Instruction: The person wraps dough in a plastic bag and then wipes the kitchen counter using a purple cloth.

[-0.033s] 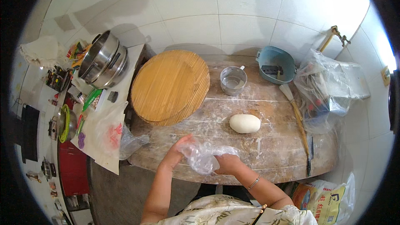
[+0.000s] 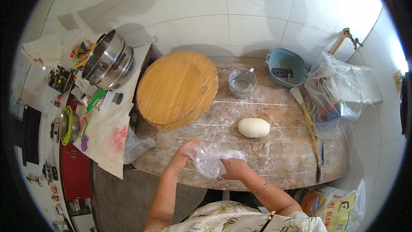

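A crumpled clear plastic bag (image 2: 207,163) hangs between my two hands over the near edge of the wooden work table. My left hand (image 2: 184,154) grips its left side, the fingertips partly behind the film. At its right side my right hand (image 2: 234,169) is closed on the plastic, and some of its fingers are covered by it. Beyond my right hand, a smooth oval lump of white dough (image 2: 253,128) rests apart on the floury boards (image 2: 206,135). A metal cup (image 2: 242,83) with a handle stands farther back.
Round slatted wooden lids (image 2: 176,90) lie at the back left. A blue-grey basin (image 2: 286,67), a long-handled brush (image 2: 305,114), a dark-handled knife (image 2: 319,163) and a plastic-covered box (image 2: 343,90) occupy the right. On the left counter stands a steel steamer pot (image 2: 109,62).
The folds of the plastic bag have shifted slightly between my hands. Both hands are in nearly the same place, and the dough lies as before.
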Available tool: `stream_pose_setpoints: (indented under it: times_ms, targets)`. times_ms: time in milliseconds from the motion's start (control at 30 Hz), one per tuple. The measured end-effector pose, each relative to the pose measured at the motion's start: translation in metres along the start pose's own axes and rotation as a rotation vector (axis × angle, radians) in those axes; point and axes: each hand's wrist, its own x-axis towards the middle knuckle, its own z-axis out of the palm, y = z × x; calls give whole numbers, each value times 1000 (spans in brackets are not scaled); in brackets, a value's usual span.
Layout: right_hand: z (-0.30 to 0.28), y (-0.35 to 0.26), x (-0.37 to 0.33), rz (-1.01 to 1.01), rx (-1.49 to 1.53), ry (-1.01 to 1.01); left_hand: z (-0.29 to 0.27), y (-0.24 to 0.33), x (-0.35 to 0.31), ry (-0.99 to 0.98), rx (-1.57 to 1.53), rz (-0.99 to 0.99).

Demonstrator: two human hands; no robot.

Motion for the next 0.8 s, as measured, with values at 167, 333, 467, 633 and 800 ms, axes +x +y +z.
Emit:
stream_pose_setpoints:
  times_ms: [167, 333, 467, 633, 800]
  targets:
    - [25, 9, 41, -44, 22, -96, -44, -49, -12, -75, -1068, 135]
    - [43, 24, 73, 14, 47, -216, -51, -51, -23, 94, -1068, 166]
    - [-4, 14, 73, 144, 216, 28, -68, -38, -44, 131, -842, 117]
    - [19, -6, 94, -207, -54, -194, -63, -26, -26, 31, -249, -149]
    - [19, -10, 84, -200, 232, 278, -54, -22, -1, 339, 76, -67]
